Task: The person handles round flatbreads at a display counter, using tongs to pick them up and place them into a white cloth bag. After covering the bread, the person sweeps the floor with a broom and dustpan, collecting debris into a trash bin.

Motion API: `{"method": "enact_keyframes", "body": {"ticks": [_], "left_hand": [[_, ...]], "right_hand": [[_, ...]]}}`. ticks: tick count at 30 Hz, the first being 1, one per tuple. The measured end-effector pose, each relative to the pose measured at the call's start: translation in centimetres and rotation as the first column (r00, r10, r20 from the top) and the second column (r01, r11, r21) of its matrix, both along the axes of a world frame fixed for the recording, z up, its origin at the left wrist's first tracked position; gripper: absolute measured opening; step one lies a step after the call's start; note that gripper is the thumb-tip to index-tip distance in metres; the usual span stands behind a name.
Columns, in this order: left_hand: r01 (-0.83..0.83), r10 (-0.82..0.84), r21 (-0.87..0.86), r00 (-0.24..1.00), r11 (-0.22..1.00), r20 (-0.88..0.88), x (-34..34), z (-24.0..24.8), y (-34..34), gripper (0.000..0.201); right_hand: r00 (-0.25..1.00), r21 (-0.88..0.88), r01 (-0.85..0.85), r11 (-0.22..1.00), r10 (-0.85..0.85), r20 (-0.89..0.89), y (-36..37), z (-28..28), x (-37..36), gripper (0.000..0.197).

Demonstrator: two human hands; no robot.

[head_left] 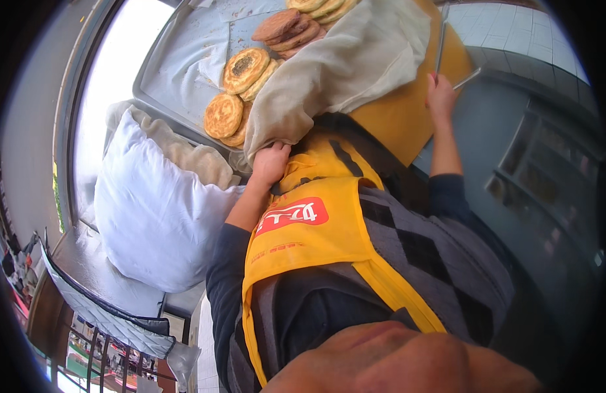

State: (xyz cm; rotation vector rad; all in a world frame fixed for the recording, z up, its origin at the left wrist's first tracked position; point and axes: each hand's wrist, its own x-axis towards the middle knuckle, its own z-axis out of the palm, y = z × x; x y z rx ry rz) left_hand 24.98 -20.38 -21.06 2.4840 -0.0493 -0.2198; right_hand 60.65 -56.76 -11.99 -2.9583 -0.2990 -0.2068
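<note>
A beige cloth point(355, 65) drapes over part of a metal tray point(178, 49). My left hand point(271, 164) grips the cloth's near edge, its fingers closed on the fabric. Just beyond this hand, golden round flatbreads point(224, 116) lie partly under the cloth, another topped with dark seeds point(246, 69) behind them. Farther back are reddish-brown flatbreads point(286, 27) and pale yellow ones point(326, 8). Out to the right, my right hand point(440, 95) is closed round slim metal tongs point(442, 42), whose two arms spread apart, above a yellow-orange board point(408, 124).
A large white cloth bundle point(165, 203) stands left of my left arm, with another beige cloth point(191, 154) behind it. A metal counter point(86, 268) runs along the left, edged by a quilted silvery cover point(106, 321). Dark grey equipment point(532, 157) stands at the right.
</note>
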Motion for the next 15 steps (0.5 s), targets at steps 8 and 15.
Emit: {"method": "enact_keyframes", "body": {"ticks": [8, 15], "left_hand": [[0.058, -0.052, -0.024, 0.978, 0.998, 0.204, 1.1, 4.0, 1.1, 0.007], [-0.061, 0.066, 0.15, 0.997, 0.987, -0.028, 1.0, 0.6, -1.3, 0.01]], "right_hand": [[0.982, -0.28, 0.147, 0.949, -0.173, -0.073, -5.2, -6.6, 4.1, 0.031], [0.997, -0.136, -0.062, 0.989, 0.056, -0.043, 2.6, -4.6, 7.1, 0.028]]}}
